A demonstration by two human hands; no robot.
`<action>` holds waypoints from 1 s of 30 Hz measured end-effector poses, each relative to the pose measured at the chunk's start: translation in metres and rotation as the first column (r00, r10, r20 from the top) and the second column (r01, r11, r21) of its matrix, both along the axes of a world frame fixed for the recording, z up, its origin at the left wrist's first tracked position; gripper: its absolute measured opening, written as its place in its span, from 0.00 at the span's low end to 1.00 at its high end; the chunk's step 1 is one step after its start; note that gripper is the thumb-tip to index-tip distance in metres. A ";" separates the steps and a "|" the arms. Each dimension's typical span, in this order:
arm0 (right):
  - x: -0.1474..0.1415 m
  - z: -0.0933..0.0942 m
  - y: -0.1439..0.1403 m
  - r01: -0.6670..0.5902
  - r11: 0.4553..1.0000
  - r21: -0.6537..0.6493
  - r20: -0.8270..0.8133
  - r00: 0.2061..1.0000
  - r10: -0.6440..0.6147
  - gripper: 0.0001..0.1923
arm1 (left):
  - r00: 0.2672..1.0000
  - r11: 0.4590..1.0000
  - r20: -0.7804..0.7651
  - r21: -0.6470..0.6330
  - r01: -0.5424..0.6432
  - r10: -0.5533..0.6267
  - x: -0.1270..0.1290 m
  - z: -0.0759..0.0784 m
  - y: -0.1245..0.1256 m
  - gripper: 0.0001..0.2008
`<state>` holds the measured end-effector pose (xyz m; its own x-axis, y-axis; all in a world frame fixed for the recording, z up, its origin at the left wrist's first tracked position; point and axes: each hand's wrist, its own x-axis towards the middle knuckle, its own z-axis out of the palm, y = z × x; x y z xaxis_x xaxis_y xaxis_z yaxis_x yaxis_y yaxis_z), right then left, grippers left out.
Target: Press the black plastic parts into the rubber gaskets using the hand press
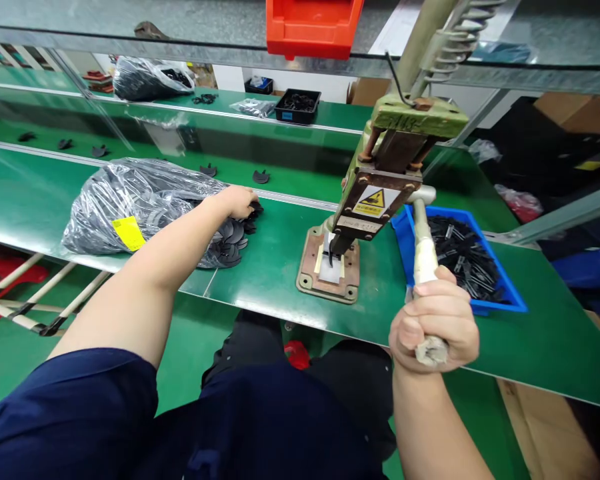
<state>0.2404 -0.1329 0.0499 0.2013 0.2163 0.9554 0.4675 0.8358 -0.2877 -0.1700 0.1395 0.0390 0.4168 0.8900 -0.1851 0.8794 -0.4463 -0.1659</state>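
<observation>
**One hand on the lever, one in the pile**

My right hand (434, 325) is wrapped around the lower end of the press lever (423, 257), fingers curled tight together over the taped grip with the thumb closing the fist. I hold it low down because that end sits closest to my body, and the wrapped handle gives my palm something to bite on. The lever rises from my fist to the head of the hand press (375, 200), which stands on its base plate (329, 272) on the green bench (280, 267), right in front of me. A pale block sits on the base under the ram; I cannot tell whether a part lies on it.

My left hand (239, 200) reaches across to the heap of flat black parts (233, 237) spilling out of the open mouth of the clear plastic bag (140, 200). My fingers bend down into the top of the heap, touching the pieces; they are hidden behind my knuckles, so I cannot tell if they have closed on one. The bag lies on its side with its mouth toward the press, so the parts are within an arm's reach.

The blue bin (500, 293) of small black pieces sits just beside the press on my right, touching distance from the lever hand.
</observation>
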 end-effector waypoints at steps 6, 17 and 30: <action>-0.002 0.003 -0.002 0.001 1.000 -0.013 0.047 0.999 0.000 0.13 | 0.973 0.992 0.197 0.062 0.114 -0.124 0.025 0.012 -0.051 0.25; -0.006 0.009 -0.009 0.008 0.999 -0.048 0.069 0.998 -0.004 0.11 | 0.827 0.971 0.553 -0.126 0.204 -0.102 0.116 -0.028 -0.133 0.13; -0.008 0.005 0.000 0.017 1.000 0.019 0.039 0.999 -0.018 0.15 | 0.259 0.864 0.855 -0.490 0.115 0.450 0.163 -0.061 -0.129 0.16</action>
